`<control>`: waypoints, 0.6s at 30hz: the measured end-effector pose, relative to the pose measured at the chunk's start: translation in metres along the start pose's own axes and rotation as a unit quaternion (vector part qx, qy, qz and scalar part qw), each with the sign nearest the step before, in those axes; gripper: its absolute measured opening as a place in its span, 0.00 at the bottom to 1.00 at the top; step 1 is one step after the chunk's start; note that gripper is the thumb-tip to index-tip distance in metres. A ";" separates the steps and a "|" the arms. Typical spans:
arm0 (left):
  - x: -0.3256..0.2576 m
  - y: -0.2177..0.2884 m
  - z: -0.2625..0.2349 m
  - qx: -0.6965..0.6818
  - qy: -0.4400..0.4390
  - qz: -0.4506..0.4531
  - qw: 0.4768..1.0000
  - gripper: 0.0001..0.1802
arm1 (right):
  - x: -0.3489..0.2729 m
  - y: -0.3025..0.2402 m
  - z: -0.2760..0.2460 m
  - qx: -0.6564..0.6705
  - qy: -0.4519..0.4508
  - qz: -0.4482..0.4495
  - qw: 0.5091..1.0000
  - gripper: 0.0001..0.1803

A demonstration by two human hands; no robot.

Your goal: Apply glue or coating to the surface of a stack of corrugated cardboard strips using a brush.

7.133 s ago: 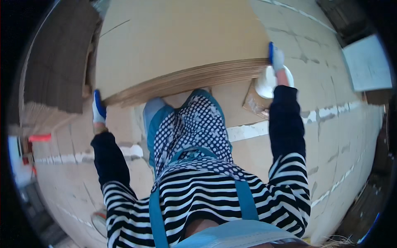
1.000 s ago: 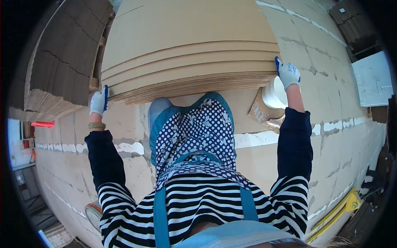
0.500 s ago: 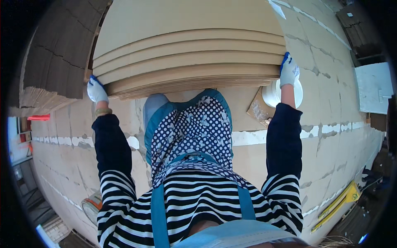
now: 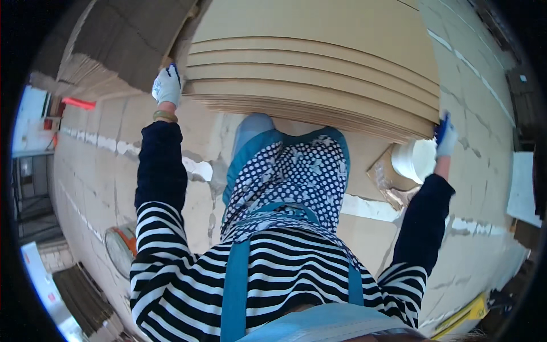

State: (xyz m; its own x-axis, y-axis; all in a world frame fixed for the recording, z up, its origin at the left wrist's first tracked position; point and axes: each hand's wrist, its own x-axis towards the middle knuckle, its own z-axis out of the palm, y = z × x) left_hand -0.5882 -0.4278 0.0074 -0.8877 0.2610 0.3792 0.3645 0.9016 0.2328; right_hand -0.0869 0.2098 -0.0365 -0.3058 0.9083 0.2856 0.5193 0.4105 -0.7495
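Observation:
A stack of tan cardboard sheets (image 4: 310, 71) lies in front of me, its near edges stepped like a fan. My left hand (image 4: 167, 86), in a white glove with blue on the palm side, is beside the stack's left edge with a small gap, fingers pointing forward and loosely apart. At the near right corner is my right hand (image 4: 447, 138) in the same kind of glove. Its fingers stretch forward along the sheets' side, palm turned inward; motion blurs it slightly, and whether it touches the edge is unclear.
Dark brown cardboard stacks (image 4: 122, 43) stand close on the left. A white bucket (image 4: 415, 161) sits by the stack's right corner, near a flat cardboard piece (image 4: 383, 171). A round container (image 4: 119, 251) is at the lower left, yellow equipment (image 4: 464, 319) at the lower right.
My view has swung, so the stack appears farther right and tilted. The left hand has come away from the near left corner and sits farther forward; the right hand remains by the right corner.

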 end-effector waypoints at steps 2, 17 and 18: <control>-0.015 -0.012 -0.032 0.059 0.024 -0.065 0.996 0.27 | -0.006 -0.028 -0.010 0.116 -0.028 0.154 0.981 0.25; -0.014 0.020 -0.057 -0.386 -0.009 -0.012 0.923 0.30 | -0.023 -0.062 -0.021 0.449 -0.105 0.189 0.867 0.24; -0.027 0.023 -0.034 -0.274 0.155 0.246 0.917 0.31 | -0.033 -0.064 -0.010 0.437 -0.089 0.191 0.874 0.24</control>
State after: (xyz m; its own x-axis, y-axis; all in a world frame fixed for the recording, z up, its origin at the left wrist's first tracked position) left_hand -0.5463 -0.4259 0.0331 -0.4858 0.4029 0.7757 0.8616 0.3700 0.3474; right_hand -0.1025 0.1541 0.0082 -0.4022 0.9070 -0.1251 -0.1742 -0.2100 -0.9621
